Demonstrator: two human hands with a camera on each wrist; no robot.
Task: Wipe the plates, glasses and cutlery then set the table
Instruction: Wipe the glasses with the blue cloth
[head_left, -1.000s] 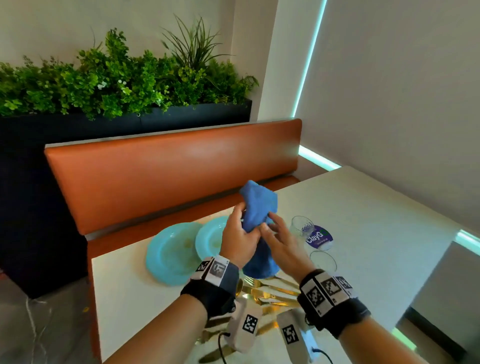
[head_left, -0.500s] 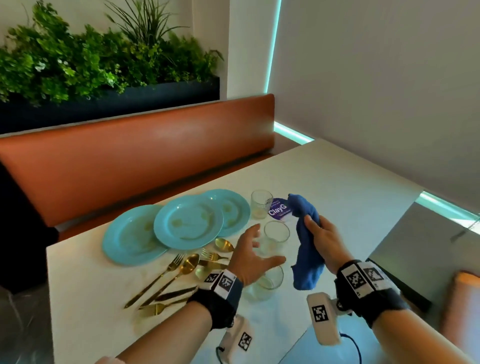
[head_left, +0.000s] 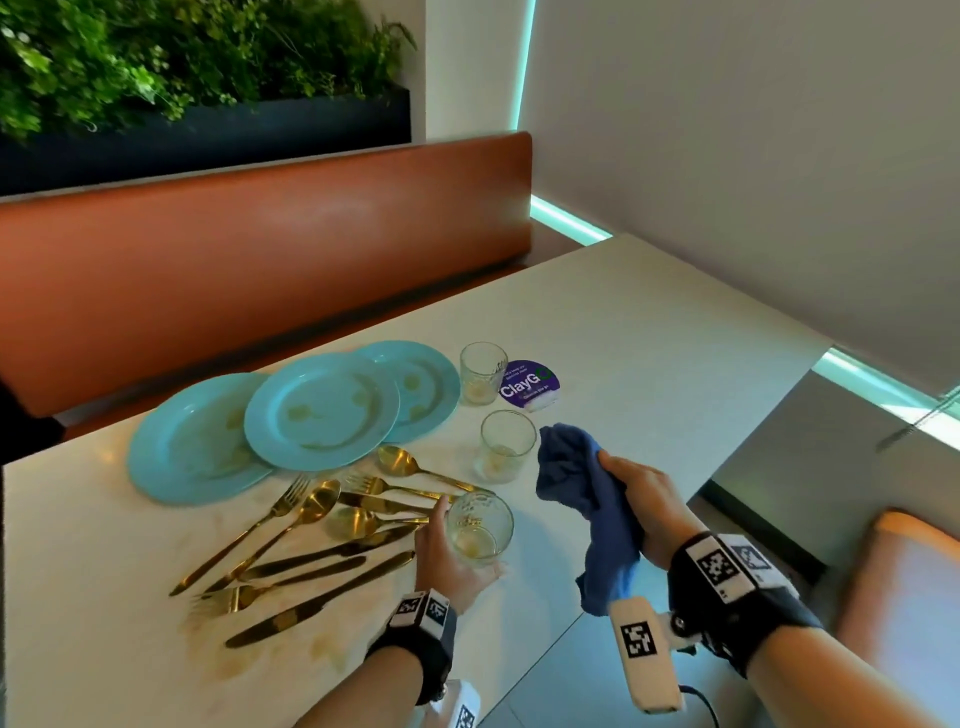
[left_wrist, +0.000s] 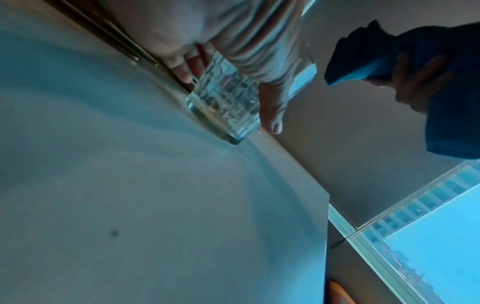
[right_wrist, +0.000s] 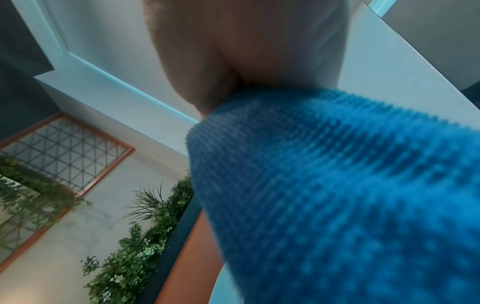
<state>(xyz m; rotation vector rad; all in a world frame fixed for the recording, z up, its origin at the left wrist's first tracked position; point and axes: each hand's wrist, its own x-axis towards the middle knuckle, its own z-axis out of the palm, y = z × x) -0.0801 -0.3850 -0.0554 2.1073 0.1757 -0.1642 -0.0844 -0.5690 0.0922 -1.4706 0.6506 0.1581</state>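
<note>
My left hand grips a ribbed drinking glass, lifted slightly and tilted above the white table. To its right my right hand holds a bunched blue cloth above the table edge. Two more glasses stand behind, the farther glass beside the plates. Three overlapping light blue plates with yellowish smears lie at the back left. Gold forks, spoons and knives lie in a loose heap in front of the plates.
A purple round ClayGo sticker sits on the table by the far glass. An orange bench back runs behind the table, with a planter of green plants above it. An orange seat is at lower right.
Both hands held the cloth up a second ago. The left hand let go, reached down and took the nearest glass; the right hand moved right, keeping the cloth. My view tilted down.
</note>
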